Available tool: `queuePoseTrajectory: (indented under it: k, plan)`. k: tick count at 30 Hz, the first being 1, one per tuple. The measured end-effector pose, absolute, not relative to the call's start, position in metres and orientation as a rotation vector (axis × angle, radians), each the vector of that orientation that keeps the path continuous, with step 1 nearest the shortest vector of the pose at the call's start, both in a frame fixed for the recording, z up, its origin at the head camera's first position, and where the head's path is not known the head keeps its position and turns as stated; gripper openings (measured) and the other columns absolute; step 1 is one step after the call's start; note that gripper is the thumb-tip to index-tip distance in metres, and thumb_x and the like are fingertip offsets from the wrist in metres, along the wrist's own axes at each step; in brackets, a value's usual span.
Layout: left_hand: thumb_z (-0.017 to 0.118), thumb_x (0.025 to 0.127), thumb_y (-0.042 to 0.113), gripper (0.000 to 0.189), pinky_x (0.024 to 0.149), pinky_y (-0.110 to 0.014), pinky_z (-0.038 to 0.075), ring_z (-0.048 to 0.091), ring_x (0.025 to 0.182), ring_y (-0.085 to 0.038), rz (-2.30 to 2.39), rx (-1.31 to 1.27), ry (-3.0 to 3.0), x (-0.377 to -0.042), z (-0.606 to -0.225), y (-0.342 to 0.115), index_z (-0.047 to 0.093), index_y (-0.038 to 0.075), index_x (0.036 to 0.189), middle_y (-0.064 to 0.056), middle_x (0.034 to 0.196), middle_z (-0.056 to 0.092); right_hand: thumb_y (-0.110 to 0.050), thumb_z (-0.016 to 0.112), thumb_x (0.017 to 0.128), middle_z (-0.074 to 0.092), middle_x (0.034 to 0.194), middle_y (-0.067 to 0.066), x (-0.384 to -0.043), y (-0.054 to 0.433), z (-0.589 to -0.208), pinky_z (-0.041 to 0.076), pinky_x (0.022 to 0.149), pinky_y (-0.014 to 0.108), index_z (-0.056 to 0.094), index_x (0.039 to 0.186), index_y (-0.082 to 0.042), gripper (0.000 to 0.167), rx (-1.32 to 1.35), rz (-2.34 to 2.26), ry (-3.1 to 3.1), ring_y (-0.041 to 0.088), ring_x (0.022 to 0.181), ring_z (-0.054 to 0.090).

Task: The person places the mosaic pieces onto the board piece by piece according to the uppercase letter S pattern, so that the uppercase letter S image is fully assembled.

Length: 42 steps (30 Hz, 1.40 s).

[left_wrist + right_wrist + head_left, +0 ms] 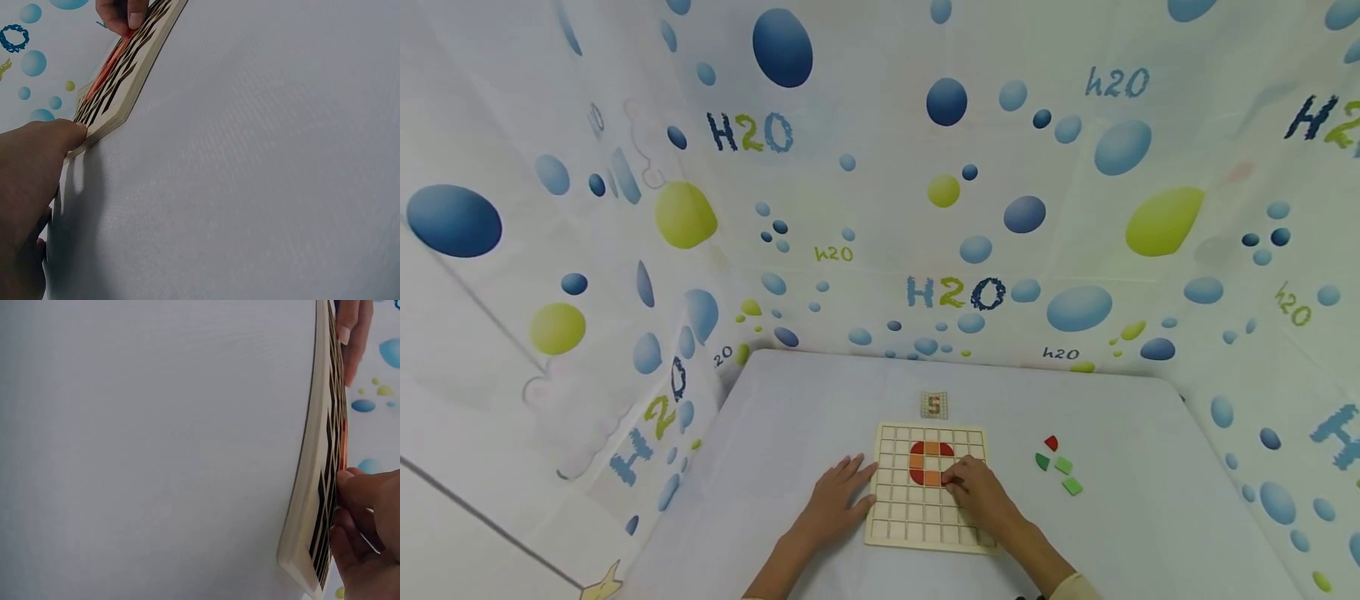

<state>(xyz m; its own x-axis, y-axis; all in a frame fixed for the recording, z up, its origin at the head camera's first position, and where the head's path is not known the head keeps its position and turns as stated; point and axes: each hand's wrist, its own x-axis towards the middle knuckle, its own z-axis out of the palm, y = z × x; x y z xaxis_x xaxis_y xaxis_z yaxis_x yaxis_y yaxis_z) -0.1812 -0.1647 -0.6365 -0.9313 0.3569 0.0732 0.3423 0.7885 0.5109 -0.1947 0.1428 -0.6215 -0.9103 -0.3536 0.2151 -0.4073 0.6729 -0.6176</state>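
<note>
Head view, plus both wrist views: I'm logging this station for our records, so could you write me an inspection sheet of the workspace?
Surface: white tabletop, plain.
Job's things: grid board with red and orange pieces in its cells; patterned card beyond it; loose red piece, dark green piece and two light green pieces to its right.
Clutter: nothing seen.
Left hand: fingers extended, thumb touching the board's left edge.
Right hand: pinches a red corner piece at the pattern's near right.
Cables: nothing seen.
Surroundings: white sheeting printed with blue and green spots and H2O lettering.
</note>
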Motion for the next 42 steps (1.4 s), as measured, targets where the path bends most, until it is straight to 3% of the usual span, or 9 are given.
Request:
queuePoseTrajectory:
  k: [13,20,25,34,37,42]
  plan:
    - [0.063,0.105,0.039,0.056,0.121,-0.069,0.030,0.037,0.154,-0.044,0.834,0.584,2.956,-0.183,-0.639,-0.165,0.053,0.017,0.156,-0.017,0.164,0.045,-0.003,0.074,0.097,0.065,0.106,-0.004,-0.192,0.146,-0.618,0.061,0.088,0.034,0.075,0.103,-0.012,0.011,0.589,1.083,-2.864,0.019,0.103,0.065]
    - [0.062,0.105,0.039,0.057,0.122,-0.068,0.029,0.036,0.155,-0.043,0.828,0.571,2.951,-0.186,-0.642,-0.165,0.053,0.018,0.156,-0.015,0.165,0.044,-0.010,0.074,0.099,0.064,0.108,-0.006,-0.195,0.167,-0.613,0.059,0.094,0.039,0.075,0.108,-0.016,0.011,0.331,1.075,-2.883,0.013,0.104,0.063]
    - [0.063,0.105,0.038,0.056,0.121,-0.070,0.030,0.037,0.154,-0.045,0.843,0.585,2.951,-0.183,-0.640,-0.166,0.054,0.017,0.156,-0.017,0.164,0.045,-0.008,0.076,0.096,0.066,0.114,0.004,-0.197,0.199,-0.609,0.059,0.094,0.046,0.073,0.116,-0.009,0.020,0.215,1.002,-2.827,0.022,0.106,0.066]
    - [0.063,0.105,0.038,0.056,0.122,-0.069,0.030,0.037,0.154,-0.045,0.844,0.577,2.948,-0.183,-0.640,-0.166,0.054,0.016,0.156,-0.017,0.164,0.045,-0.002,0.076,0.092,0.059,0.125,0.037,-0.198,0.268,-0.603,0.054,0.095,0.064,0.061,0.132,0.009,0.044,-0.015,0.915,-2.851,0.052,0.114,0.058]
    - [0.062,0.105,0.038,0.056,0.122,-0.069,0.029,0.036,0.154,-0.045,0.844,0.574,2.947,-0.184,-0.642,-0.166,0.053,0.016,0.156,-0.017,0.165,0.044,-0.003,0.072,0.094,0.057,0.127,0.040,-0.198,0.280,-0.603,0.054,0.094,0.065,0.056,0.137,0.012,0.048,-0.127,0.924,-2.885,0.057,0.116,0.056]
    - [0.062,0.105,0.038,0.056,0.121,-0.070,0.030,0.037,0.153,-0.046,0.851,0.596,2.957,-0.185,-0.644,-0.167,0.054,0.016,0.156,-0.018,0.164,0.045,-0.001,0.070,0.096,0.060,0.120,0.039,-0.197,0.290,-0.607,0.055,0.093,0.063,0.060,0.128,0.016,0.038,-0.149,0.935,-2.914,0.054,0.112,0.059]
